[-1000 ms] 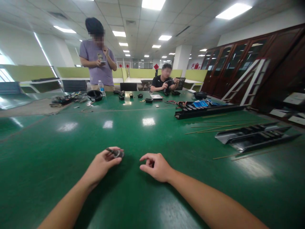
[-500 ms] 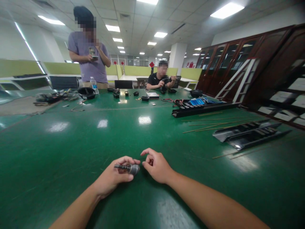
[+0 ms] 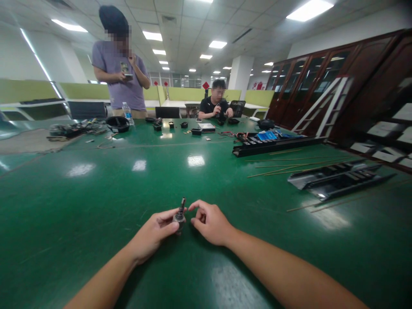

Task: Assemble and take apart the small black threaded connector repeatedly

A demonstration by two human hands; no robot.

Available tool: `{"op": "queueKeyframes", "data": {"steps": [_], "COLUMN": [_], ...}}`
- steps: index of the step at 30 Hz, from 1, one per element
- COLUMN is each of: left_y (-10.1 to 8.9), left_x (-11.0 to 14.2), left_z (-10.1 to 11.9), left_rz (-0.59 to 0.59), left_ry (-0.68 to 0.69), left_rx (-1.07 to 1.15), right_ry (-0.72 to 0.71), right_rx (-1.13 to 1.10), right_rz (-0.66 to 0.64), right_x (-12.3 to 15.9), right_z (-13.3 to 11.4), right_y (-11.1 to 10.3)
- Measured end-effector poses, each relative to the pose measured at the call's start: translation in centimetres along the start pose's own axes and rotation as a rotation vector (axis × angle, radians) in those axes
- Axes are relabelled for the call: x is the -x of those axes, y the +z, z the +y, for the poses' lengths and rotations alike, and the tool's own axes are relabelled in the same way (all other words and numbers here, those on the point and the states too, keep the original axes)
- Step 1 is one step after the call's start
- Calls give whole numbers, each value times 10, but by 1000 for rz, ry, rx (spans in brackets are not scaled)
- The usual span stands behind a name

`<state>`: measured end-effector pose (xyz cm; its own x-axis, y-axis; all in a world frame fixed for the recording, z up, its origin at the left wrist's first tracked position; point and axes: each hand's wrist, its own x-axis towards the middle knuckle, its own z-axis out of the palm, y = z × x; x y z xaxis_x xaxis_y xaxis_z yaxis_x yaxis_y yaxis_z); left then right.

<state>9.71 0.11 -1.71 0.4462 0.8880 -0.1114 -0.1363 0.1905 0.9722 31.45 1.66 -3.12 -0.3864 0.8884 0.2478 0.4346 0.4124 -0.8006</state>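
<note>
My left hand (image 3: 157, 234) grips a small grey metal part (image 3: 179, 221) between thumb and fingers. The part has a round, thick body at the bottom and a thin, stepped dark shaft pointing up, tilted slightly right. Just to its right, my right hand (image 3: 210, 222) rests low over the table, holding nothing. Its index finger stretches toward the metal part, with a gap between index and thumb, while the other fingers curl in. Whether the index fingertip touches the part I cannot tell.
Across the green table (image 3: 106, 201) lie black channel rails (image 3: 344, 180), thin brass-coloured rods (image 3: 283, 167), small black trays (image 3: 196, 131), a water bottle (image 3: 127, 112) and a tangle of parts (image 3: 75, 128). One person (image 3: 120, 77) stands and another (image 3: 215, 105) sits at the far side.
The metal part has turned in my left hand: its shaft pointed left and now points up. My right hand has hardly moved. The seated person has lowered one hand.
</note>
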Motion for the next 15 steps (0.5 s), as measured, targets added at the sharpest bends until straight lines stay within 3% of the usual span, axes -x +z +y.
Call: {"op": "queueKeyframes", "data": {"steps": [6,8,12,15], "left_y": [6,7,7,8], "left_x": [-1,0,1,2], "left_z": [2,3,2,1], "left_rz": [23,73,262,299], "left_ry": [-2,43,296,412], "left_rx": [46,-93,-571,-758], "right_ry": [-6,-6,-3,5], "right_rx": [-1,-2,-1,-3], "right_rz": [-17,-17,-13,-20], "right_x": [0,0,0,1], "right_z": [3,3,1,-1], "right_y": [1,1,-1,-2]}}
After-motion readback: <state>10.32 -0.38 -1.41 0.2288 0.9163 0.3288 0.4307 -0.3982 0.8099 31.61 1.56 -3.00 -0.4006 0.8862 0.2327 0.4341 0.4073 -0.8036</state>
